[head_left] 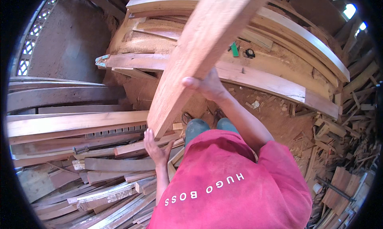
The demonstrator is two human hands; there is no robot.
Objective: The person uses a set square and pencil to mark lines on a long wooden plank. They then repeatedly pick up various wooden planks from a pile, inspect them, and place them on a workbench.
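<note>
**Long plank held only at its near end**

Red shirt fills the foreground. Above it, left hand cups the reddish plank at its near corner; right hand grips its edge. Plank could tip onto the offcut pile beside the left hand.

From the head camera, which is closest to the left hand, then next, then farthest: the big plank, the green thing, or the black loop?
1. Big plank: the left hand touches its near end.
2. Green thing: far up, on the sawdusty boards.
3. Black loop: just right of the green thing, slightly farther.
</note>
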